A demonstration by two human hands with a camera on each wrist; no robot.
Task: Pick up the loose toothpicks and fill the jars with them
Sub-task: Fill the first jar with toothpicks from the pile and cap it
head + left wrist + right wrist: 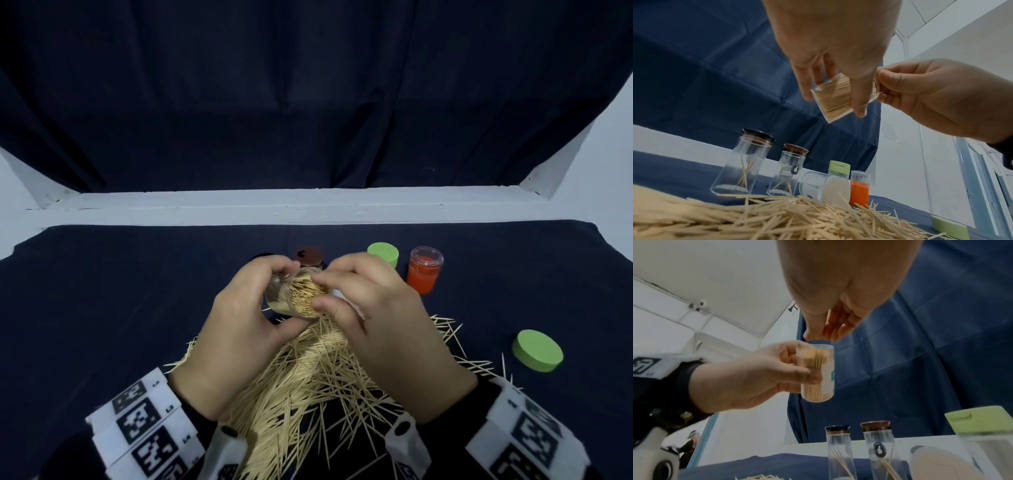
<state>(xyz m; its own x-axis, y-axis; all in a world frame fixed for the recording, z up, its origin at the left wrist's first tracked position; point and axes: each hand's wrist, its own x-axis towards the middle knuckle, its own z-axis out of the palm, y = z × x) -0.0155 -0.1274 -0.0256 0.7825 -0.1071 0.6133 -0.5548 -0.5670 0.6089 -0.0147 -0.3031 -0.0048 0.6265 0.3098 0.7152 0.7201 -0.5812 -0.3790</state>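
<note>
left hand (236,329) grips clear jar (298,293), tilted, above the table's (102,291) middle | right hand (380,322) pinched at its packed mouth — held sticks unclear | risk: tilt or cramming spills sticks onto toothpick pile (308,387) — mostly toward near edge

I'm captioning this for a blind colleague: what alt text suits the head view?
Seen from above, a left hand holds a clear jar packed with toothpicks while the right hand pinches at its mouth, over a loose toothpick pile on dark cloth.
</note>
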